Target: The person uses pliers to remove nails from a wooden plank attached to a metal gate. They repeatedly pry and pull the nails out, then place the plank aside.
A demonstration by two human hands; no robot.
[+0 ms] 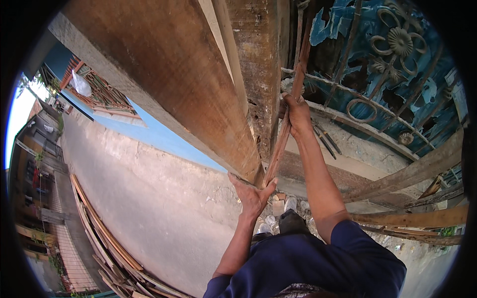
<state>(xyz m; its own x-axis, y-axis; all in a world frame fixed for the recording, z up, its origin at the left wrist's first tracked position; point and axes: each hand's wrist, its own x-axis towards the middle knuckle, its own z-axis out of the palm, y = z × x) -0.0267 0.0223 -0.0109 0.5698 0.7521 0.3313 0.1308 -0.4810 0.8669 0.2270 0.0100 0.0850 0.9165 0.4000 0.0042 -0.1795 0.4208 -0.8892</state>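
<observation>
A wide brown wooden board (pixel 174 74) slants down from the upper left to a narrow lower end. My left hand (pixel 252 196) is closed round that end from below, fingers on the left side and thumb at the right. Beside the board runs a thin reddish wooden strip (pixel 284 141), its lower end close to my left thumb. Higher up, my right hand (pixel 297 113) grips the strip, fingers wrapped round it. Behind them stands a rough upright timber post (pixel 254 64). A dark-handled hand tool (pixel 327 141), perhaps pincers, lies on the ledge beyond my right wrist.
An ornamental metal grille (pixel 377 107) with torn blue sheeting fills the upper right. Wooden beams (pixel 412 218) cross at the right. Long planks (pixel 99 228) are piled on the concrete ground (pixel 149 188) at the left. Brick rubble (pixel 279 204) lies by my feet.
</observation>
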